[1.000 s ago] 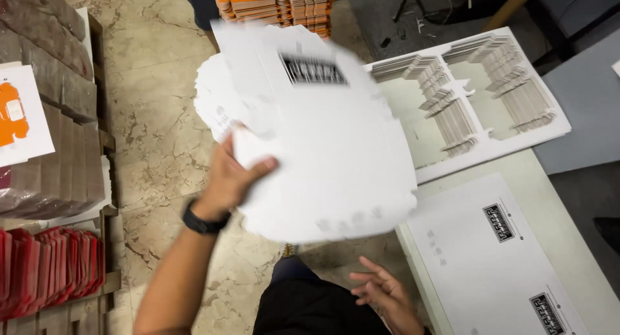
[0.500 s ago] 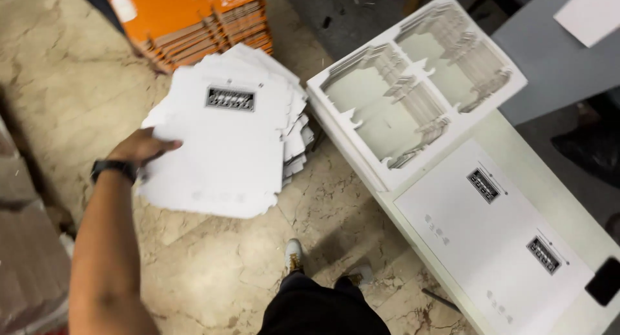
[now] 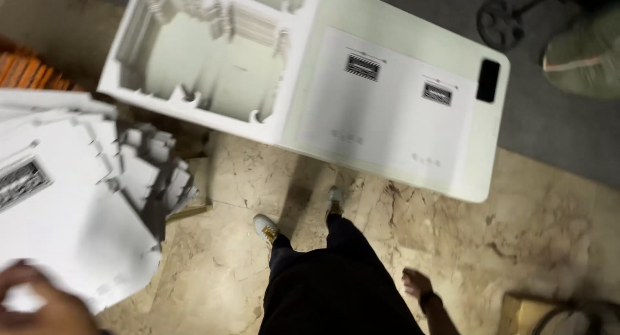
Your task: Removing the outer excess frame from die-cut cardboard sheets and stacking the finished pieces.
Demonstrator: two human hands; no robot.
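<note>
Stack of white die-cut sheets (image 3: 71,206) now lower-left — left hand (image 3: 45,303) blurred, cut off.

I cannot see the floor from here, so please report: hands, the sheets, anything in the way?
Left hand grips the white sheets, fanned out. Right hand hangs free, holds nothing. White table stands just ahead of the feet.

Light was dim and warm; the left hand (image 3: 45,303) and card stack (image 3: 77,199) beyond its fingers smeared with motion blur.

White flat cartons (image 3: 71,212) at left (black label (image 3: 22,182), blurred); seemingly orange packs (image 3: 29,73) behind.
</note>
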